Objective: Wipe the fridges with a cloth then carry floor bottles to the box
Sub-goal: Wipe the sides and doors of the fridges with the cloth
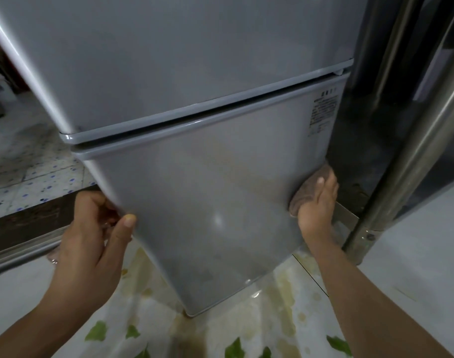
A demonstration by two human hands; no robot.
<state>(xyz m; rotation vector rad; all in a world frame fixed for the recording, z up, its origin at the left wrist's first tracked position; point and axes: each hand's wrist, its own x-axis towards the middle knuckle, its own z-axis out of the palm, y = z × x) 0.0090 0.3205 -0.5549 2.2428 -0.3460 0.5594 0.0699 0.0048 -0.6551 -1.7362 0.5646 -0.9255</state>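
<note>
Left hand [91,236] on fridge [207,189] edge, right hand [317,205] on cloth [304,189]; sticker [324,112] illegible.

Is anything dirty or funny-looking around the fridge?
Yes. The white floor under the grey two-door fridge carries yellow-brown stains, like a dried spill, darkest by the fridge's bottom corner. The right hand presses a brown cloth low on the fridge's right edge, not on them.

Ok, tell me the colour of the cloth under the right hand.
Plain pinkish brown; the head view shows the cloth under the right hand, against the fridge.
</note>
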